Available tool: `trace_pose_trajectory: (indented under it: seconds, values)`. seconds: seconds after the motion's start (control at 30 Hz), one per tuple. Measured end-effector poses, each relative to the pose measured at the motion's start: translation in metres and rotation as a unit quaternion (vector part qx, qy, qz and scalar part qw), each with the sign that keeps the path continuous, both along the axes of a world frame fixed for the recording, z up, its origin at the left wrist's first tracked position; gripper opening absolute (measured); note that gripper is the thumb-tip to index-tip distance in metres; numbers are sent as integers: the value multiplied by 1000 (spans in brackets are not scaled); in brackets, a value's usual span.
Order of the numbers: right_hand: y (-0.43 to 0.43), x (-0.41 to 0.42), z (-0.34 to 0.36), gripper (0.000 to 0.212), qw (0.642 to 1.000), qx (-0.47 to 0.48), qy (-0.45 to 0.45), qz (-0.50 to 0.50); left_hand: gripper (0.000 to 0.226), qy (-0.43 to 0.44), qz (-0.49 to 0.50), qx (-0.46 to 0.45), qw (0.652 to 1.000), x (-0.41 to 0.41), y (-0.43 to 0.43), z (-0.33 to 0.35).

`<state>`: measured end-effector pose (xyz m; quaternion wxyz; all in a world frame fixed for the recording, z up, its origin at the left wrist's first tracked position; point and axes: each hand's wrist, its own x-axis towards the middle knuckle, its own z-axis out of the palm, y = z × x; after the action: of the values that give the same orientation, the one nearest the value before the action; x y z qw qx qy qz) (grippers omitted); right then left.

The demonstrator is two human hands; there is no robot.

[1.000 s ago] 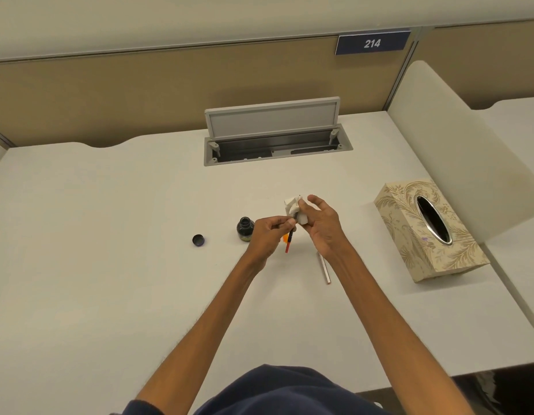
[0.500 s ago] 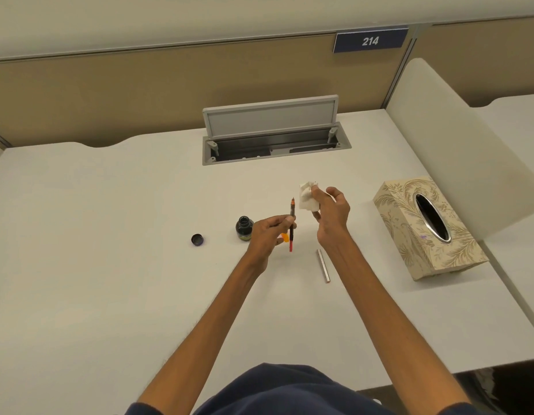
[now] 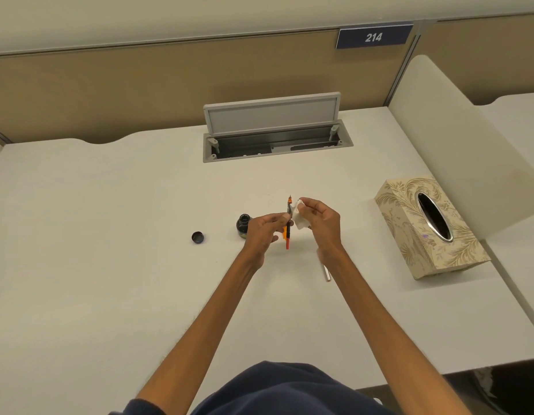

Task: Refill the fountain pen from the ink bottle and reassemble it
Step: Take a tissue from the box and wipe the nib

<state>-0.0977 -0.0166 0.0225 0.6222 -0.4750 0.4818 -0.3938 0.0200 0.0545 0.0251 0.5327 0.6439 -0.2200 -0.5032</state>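
Nearest you, the barrel (image 3: 326, 272) lies on the desk (image 3: 110, 265), partly hidden under your right wrist. It looks like a smooth metal tube that may roll or slip, so take it round its middle when the time comes. Just beyond, your left hand (image 3: 264, 232) pinches the pen (image 3: 287, 235) at its middle, nib up and red end down, clear of the desk. The pen looks light, thin and stiff, but the nib is delicate and probably wet, so hold it by the orange grip part, away from the tip. Your right hand (image 3: 321, 220) pinches a crumpled tissue (image 3: 298, 218) against the pen's upper part, just below the nib. The tissue is soft and would tear or smear if dragged hard, so light dabs seem best. Just left of your left hand the ink bottle (image 3: 242, 224) stands open; it is probably glass and easy to tip. Its cap (image 3: 198, 237) lies well apart, further left. The tissue box (image 3: 430, 229) sits off to the right, and a cable hatch (image 3: 274, 139) stands open at the far edge.
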Motion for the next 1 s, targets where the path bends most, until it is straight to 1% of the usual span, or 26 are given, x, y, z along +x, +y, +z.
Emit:
trace_pose_trajectory:
  seconds: [0.17,0.37,0.53,0.63,0.73,0.83,1.0]
  values:
    - [0,3,-7,30,999,-31,25,13,24,-18,-16,-8,1000,-2,0,-2]
    - [-2,-1,-10,15,1000,-16,15,5,23,5,-3,-14,1000,-2,3,-3]
    - [1,-4,-14,17,998,-38,42,1,21,39,-19,-13,999,1,3,-1]
    - [4,-6,-12,20,997,-69,43,-1,21,102,-38,-21,994,2,3,3]
    - [6,-7,-10,17,993,-109,51,18,32,155,-54,-24,986,2,3,8]
    - [8,-9,-8,18,986,-149,74,28,33,161,-55,-23,985,2,2,12]
    - [8,-17,-5,17,972,-207,80,69,30,163,-51,-14,985,8,5,13]
